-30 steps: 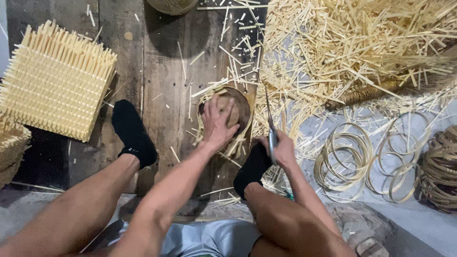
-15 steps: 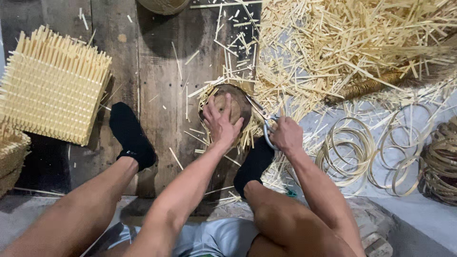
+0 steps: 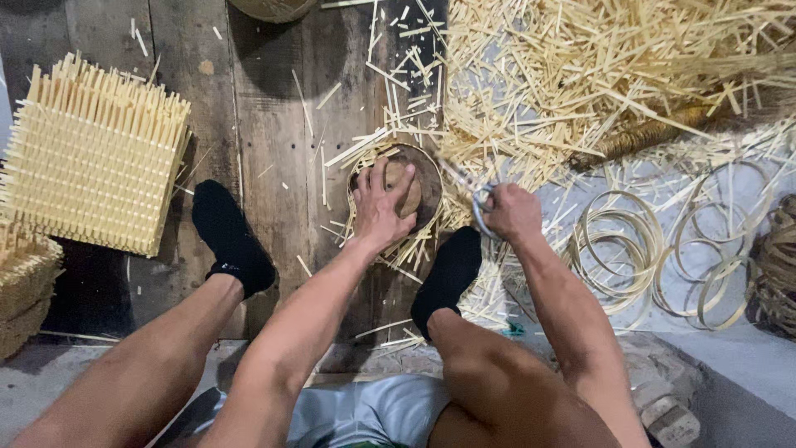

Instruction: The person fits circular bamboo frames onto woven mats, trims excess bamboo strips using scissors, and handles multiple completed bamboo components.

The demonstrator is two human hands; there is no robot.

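Basket base (one) under spread left hand; right hand grips scissors.

Left hand presses flat on a small round woven base at frame centre, loose strips fanning out under it. Right hand just right of it, closed on what looks like scissors, blades blurred. Black-socked feet either side on dark planks. Square woven panel upper left. Strip pile upper right, coiled hoops right.
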